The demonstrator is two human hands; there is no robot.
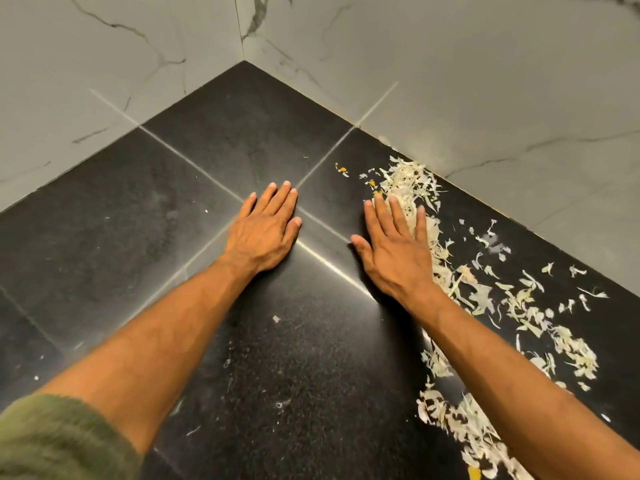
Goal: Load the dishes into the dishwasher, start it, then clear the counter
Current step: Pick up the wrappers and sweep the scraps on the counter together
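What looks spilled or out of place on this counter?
Pale shredded scraps are strewn along the right side of the black counter, beside the marble wall, with a few yellow bits among them. The right hand lies flat against the heap; the left hand rests on bare tile.

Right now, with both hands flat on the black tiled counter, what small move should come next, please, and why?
Probably rake the right hand toward you, gathering the pale shredded scraps into one heap: its fingers rest on them, and they lie strewn along the white marbled wall.
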